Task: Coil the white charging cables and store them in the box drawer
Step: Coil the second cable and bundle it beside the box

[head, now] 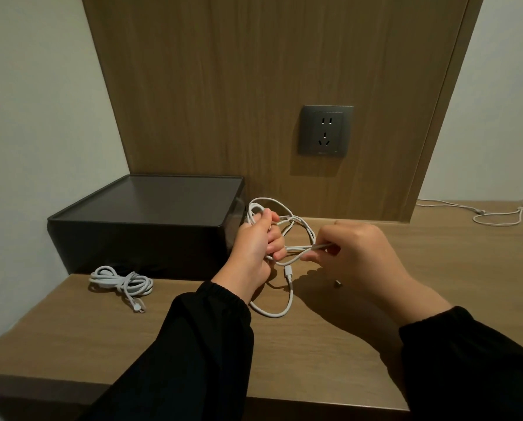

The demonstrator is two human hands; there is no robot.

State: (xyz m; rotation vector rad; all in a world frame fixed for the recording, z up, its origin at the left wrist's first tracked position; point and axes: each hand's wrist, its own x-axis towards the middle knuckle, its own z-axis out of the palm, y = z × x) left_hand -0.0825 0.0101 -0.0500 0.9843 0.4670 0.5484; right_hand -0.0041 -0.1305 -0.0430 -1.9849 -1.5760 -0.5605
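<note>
My left hand (255,244) grips several loops of a white charging cable (299,226) just above the wooden desk, right of the dark box. My right hand (357,253) pinches a strand of that cable near its end and holds it level towards the left hand. One plug end (288,273) hangs below the hands, and a loose loop trails onto the desk. A second white cable (122,282) lies coiled and tied on the desk in front of the box. The dark box (150,220) stands at the back left with its drawer closed.
A third white cable (497,215) lies loose on the desk at the far right, past the wooden wall panel. A grey wall socket (326,131) sits on the panel above the hands. A small dark object (338,283) rests on the desk under my right hand.
</note>
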